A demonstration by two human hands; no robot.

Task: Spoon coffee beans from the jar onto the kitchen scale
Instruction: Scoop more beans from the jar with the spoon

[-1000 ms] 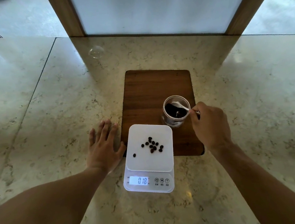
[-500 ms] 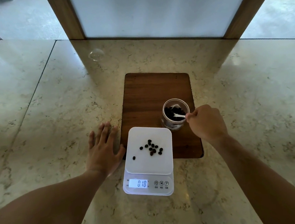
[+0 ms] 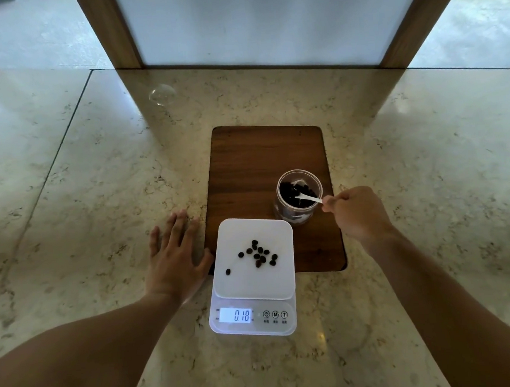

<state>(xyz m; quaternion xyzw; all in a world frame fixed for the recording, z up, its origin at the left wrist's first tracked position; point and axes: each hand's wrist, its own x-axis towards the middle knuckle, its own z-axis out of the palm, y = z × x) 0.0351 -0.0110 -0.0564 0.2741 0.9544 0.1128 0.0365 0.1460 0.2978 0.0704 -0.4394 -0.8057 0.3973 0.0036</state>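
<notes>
A white kitchen scale (image 3: 240,289) stands at the front of a wooden board, its display reading 0.18. Several coffee beans (image 3: 260,254) lie scattered on its platform. Behind it to the right, a clear glass jar (image 3: 298,200) holds dark beans. My right hand (image 3: 356,213) pinches the handle of a small white spoon (image 3: 309,199), whose bowl is down among the beans inside the jar. My left hand (image 3: 176,257) lies flat on the counter, fingers spread, beside the scale's left edge and holding nothing.
The dark wooden board (image 3: 263,162) lies on a beige marble counter (image 3: 93,175). A small clear glass lid or dome (image 3: 162,94) rests at the back left. A wood-framed white panel (image 3: 249,19) rises behind the counter.
My right hand has lowered the spoon deeper into the jar's beans and shifted slightly right. The left hand and the scale reading are unchanged.
</notes>
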